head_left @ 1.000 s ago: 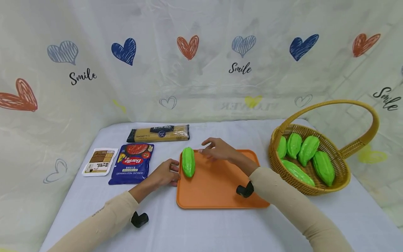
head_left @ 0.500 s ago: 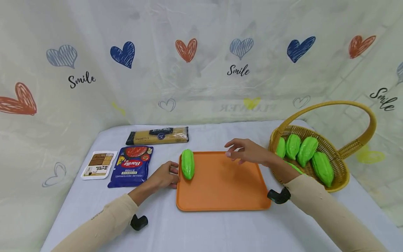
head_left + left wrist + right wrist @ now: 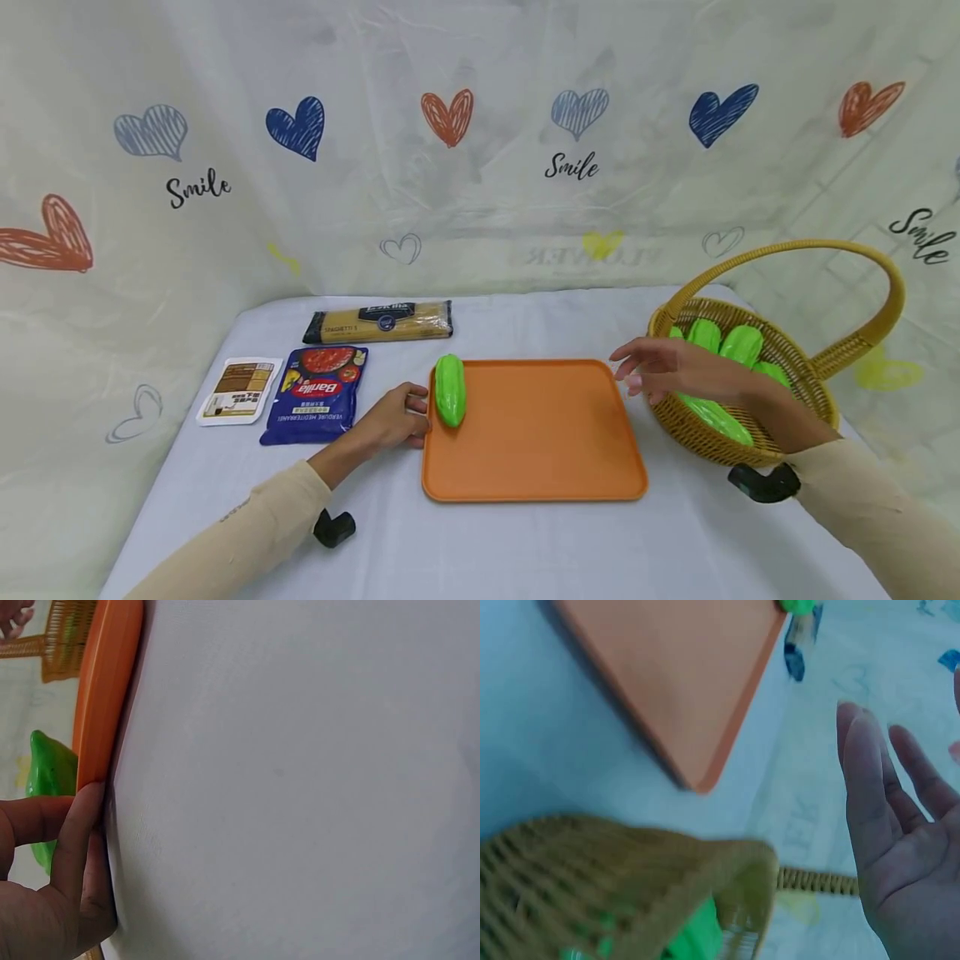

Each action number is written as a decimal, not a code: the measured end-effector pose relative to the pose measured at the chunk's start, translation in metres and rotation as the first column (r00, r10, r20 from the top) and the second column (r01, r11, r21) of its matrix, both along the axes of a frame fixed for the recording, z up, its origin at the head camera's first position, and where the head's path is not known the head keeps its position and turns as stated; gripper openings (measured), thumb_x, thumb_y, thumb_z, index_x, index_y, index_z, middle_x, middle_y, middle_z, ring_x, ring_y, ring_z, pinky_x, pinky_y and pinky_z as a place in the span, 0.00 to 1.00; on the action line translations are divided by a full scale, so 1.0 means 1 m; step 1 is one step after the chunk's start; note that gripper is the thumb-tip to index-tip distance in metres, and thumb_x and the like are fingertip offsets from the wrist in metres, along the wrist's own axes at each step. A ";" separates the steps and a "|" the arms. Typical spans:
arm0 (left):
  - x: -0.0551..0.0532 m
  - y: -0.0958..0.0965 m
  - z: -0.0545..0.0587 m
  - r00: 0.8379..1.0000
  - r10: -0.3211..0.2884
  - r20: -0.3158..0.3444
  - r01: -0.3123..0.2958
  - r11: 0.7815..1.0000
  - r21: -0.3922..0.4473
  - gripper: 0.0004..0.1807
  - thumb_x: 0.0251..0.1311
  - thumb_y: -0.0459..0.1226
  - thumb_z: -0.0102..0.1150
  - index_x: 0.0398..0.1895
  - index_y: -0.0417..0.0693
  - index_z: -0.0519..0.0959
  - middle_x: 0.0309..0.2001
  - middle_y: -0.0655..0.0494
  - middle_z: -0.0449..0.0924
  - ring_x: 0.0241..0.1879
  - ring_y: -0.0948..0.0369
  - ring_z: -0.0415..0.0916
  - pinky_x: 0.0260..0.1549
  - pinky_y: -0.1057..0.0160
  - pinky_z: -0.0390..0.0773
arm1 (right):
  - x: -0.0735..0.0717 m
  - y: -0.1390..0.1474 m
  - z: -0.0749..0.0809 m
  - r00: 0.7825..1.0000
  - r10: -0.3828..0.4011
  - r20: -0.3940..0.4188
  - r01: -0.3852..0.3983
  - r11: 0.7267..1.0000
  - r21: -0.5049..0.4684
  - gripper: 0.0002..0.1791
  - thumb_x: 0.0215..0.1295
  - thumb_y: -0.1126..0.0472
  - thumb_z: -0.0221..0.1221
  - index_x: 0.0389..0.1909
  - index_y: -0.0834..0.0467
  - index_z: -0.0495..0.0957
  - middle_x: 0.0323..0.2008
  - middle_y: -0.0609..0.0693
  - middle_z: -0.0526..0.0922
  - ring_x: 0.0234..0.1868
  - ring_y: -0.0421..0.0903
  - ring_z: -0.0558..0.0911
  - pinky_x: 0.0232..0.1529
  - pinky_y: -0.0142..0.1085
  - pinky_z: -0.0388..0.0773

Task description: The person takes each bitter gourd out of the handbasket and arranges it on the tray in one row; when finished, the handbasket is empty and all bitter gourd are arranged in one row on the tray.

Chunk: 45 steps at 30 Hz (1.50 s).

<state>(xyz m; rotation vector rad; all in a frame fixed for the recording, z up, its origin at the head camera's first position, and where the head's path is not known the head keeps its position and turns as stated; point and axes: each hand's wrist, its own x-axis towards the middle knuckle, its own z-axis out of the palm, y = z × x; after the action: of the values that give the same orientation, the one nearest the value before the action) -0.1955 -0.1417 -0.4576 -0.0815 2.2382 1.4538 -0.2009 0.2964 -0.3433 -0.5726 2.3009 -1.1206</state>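
Observation:
In the head view, an orange tray [image 3: 540, 442] lies on the white-covered table. One bright green, ridged bitter melon [image 3: 450, 392] lies lengthwise along its left side. My left hand [image 3: 393, 419] is at the tray's left rim; in the left wrist view its thumb and a finger pinch the tray edge [image 3: 112, 682]. My right hand [image 3: 667, 367], with loosely bent fingers and nothing held, hovers between the tray's far right corner and a wicker basket [image 3: 678, 429]. Several more green bitter melons [image 3: 712, 417] lie in that basket, partly hidden by my hand and forearm.
Left of the tray lie a blue Barilla sauce pouch [image 3: 315, 396] and a white packet [image 3: 240, 392]. A spaghetti pack [image 3: 378, 322] lies behind them. The basket's tall handle [image 3: 892, 292] arches up at the right. A heart-printed curtain [image 3: 510, 208] hangs behind the table.
My right hand has moved right, from beside the melon on the tray across to the basket's near-left rim. The left hand has stayed at the tray's edge, and the melon has not moved.

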 end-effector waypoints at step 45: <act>-0.001 0.000 0.003 1.000 -0.002 0.014 0.002 1.000 0.002 0.32 0.56 0.27 0.62 0.67 0.40 0.67 0.53 0.44 0.73 0.40 0.55 0.80 0.34 0.62 0.88 | -0.055 0.166 -0.009 0.918 -0.387 -0.084 0.393 0.867 0.307 0.43 0.76 0.40 0.47 0.72 0.73 0.53 0.67 0.80 0.61 0.47 0.45 0.85 0.46 0.45 0.87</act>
<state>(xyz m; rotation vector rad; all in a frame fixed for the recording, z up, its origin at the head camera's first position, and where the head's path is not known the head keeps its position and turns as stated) -0.1960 -0.1419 -0.4546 -0.0884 2.2252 1.4507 -0.2564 0.4621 -0.3528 0.0131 2.6155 -0.8773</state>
